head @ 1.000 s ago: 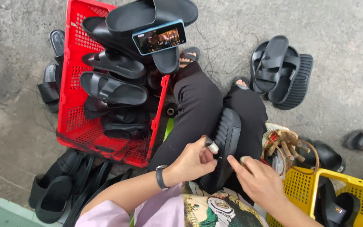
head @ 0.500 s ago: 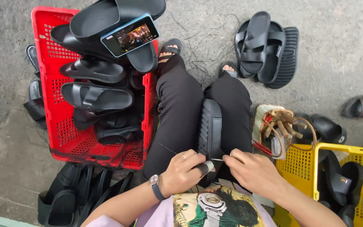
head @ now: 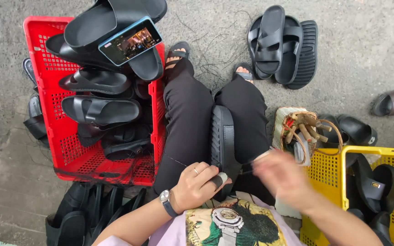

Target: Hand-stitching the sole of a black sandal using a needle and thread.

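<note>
Now black sandal (head: 223, 136) on lap, left hand (head: 197, 184) gripping heel.

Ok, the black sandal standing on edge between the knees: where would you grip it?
Grip the black sandal at its near end, from the left, where the left hand already pinches it. It stands on edge between the legs, ribbed sole facing left, strap right; the far end is wedged between the knees.

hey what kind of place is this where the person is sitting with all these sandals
Probably an informal footwear workshop on an outdoor concrete floor: a red crate and yellow crate hold black sandals, and the left hand steadies a sandal across the lap.
</note>
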